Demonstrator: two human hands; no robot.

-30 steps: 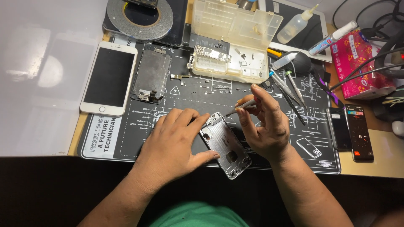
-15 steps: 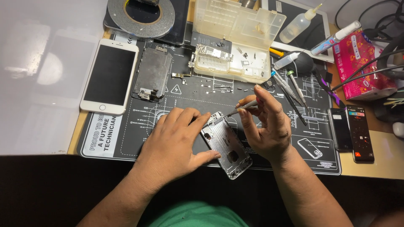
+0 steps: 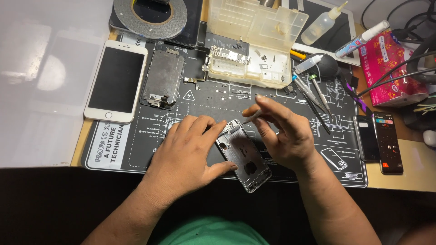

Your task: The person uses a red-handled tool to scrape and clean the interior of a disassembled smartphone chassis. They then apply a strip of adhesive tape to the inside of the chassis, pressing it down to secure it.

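An opened silver phone housing [image 3: 244, 159] lies slanted on the black repair mat [image 3: 150, 149] near the front edge. My left hand [image 3: 188, 152] lies flat over its left side and steadies it, thumb against the lower edge. My right hand [image 3: 284, 134] pinches a thin metal tool, tweezers [image 3: 250, 118] by the look of it, with the tip at the housing's upper end.
A white phone [image 3: 116, 80] and a detached screen assembly [image 3: 163, 78] lie at the mat's left. A clear parts box [image 3: 254, 41] sits at the back, with screwdrivers [image 3: 313, 97], small bottles [image 3: 320, 25], a tape roll [image 3: 150, 16], a pink box [image 3: 393, 68] and dark phones [image 3: 386, 143] at the right.
My right hand has shifted slightly, bringing the tool's tip to the housing's upper edge. The left hand stays on the housing.
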